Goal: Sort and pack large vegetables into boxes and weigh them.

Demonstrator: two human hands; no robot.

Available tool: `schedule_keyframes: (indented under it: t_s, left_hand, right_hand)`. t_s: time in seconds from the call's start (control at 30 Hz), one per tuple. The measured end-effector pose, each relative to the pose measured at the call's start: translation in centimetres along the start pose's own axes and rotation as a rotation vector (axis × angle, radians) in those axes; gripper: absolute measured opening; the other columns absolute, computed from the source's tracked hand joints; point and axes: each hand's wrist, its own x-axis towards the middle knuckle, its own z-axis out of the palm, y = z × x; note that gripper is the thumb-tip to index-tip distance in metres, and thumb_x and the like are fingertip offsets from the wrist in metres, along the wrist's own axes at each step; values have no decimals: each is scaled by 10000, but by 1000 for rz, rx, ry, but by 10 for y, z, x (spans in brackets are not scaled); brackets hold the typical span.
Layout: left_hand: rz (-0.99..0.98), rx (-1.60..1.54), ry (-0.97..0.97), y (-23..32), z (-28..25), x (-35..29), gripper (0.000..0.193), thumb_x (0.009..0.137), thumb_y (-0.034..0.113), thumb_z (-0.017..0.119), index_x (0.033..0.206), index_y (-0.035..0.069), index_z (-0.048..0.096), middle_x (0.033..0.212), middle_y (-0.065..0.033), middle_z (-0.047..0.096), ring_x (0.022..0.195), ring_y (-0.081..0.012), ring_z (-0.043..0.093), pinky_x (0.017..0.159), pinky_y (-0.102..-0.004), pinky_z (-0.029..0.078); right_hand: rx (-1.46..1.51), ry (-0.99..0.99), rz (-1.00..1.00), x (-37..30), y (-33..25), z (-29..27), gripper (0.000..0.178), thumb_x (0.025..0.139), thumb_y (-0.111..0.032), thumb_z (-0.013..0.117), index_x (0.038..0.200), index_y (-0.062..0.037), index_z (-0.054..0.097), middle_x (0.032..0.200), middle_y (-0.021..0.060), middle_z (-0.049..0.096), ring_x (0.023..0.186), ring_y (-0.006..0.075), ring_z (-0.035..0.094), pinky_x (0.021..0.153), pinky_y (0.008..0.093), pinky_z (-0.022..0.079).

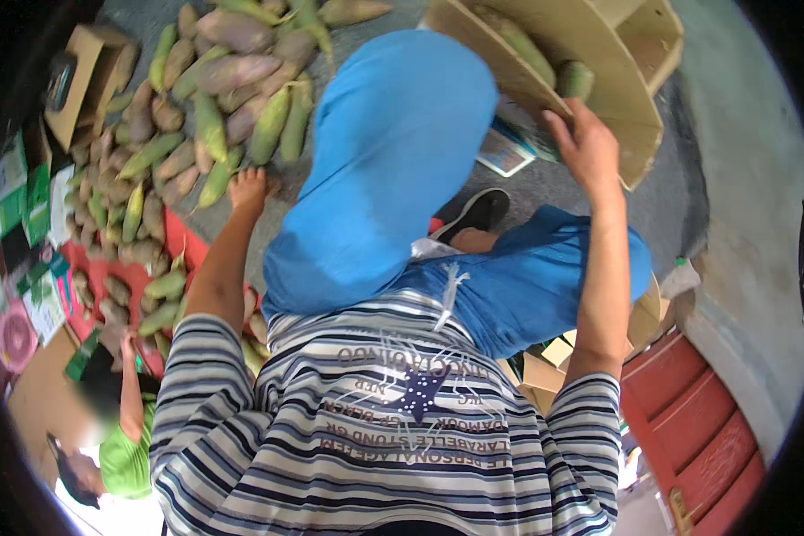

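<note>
On the dark floor at the upper left spreads a heap of long green and purplish-brown root vegetables (237, 76). My left hand (248, 188) reaches down to the near right edge of this heap, beside a green root (216, 186). Its fingers look short and slightly apart, and I make out nothing held in them. At the upper right, my right hand (588, 147) grips the near wall of a cardboard box (630, 121), thumb outside and fingertips over the edge. Inside the box lie green roots (576, 80), one close to those fingertips.
My blue-trousered knee (402, 116) rises between the hands. A flat white-edged packet (507, 154) lies beneath the box. On the left, a red sheet (177, 239) carries more roots, near another person in green (127, 460). A red door (697, 429) stands at lower right.
</note>
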Motion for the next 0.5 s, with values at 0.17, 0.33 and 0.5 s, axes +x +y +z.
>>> schedule_keyframes:
  t_s: [0.17,0.33,0.5]
  left_hand:
    - [-35,-591,-54,-27,-1,2,635,656,262,713,1187,44,443,1132,-147,540,1050,-313,519,830,-402,439]
    - [51,-1238,514,19,-166,-5,519,683,152,709,1116,-29,488,1017,-124,577,931,-180,547,812,-297,443]
    - [395,-1295,1152,57,-383,-49,404,720,67,710,1049,-25,494,1003,-113,571,919,-170,552,798,-304,456]
  right_hand:
    - [60,-9,-53,2,-2,1,307,825,-329,554,943,-46,541,860,152,618,808,330,593,673,418,471]
    - [35,43,-73,-5,5,3,286,816,-321,562,832,-41,505,788,147,600,756,331,587,645,430,463]
    - [37,54,-67,-4,12,11,294,829,-323,550,944,-53,533,836,167,609,798,332,587,664,421,461]
